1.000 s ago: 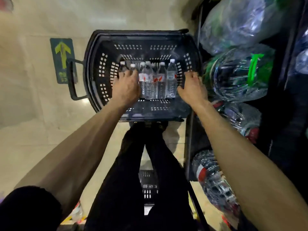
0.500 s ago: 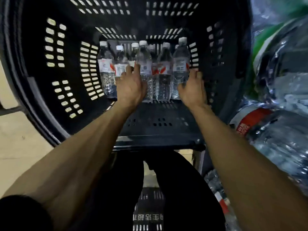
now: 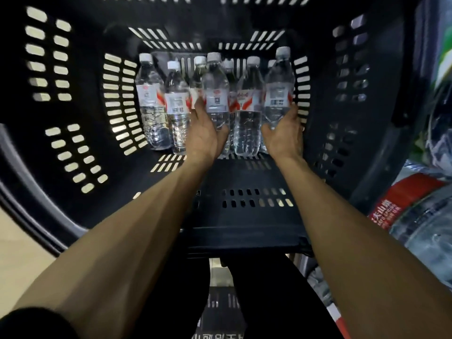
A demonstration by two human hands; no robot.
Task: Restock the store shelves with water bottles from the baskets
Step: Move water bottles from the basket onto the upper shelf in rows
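Several clear water bottles with white caps and red-and-white labels stand upright at the bottom of a black perforated basket (image 3: 80, 77). My left hand (image 3: 205, 133) grips the middle bottle (image 3: 216, 99) around its lower body. My right hand (image 3: 283, 135) grips the rightmost bottle (image 3: 278, 94), which stands a little higher than its neighbours. Two bottles (image 3: 152, 104) on the left and one (image 3: 247, 111) between my hands stand free.
Shrink-wrapped packs of large water bottles (image 3: 420, 216) with red labels fill the shelf on the right, close to the basket's right wall. Tan floor (image 3: 14, 241) shows at lower left. My dark trouser legs and a second basket are below.
The view has closed in on the basket. Both hands went from resting on the bottles to wrapping round one each; the right bottle has risen slightly.
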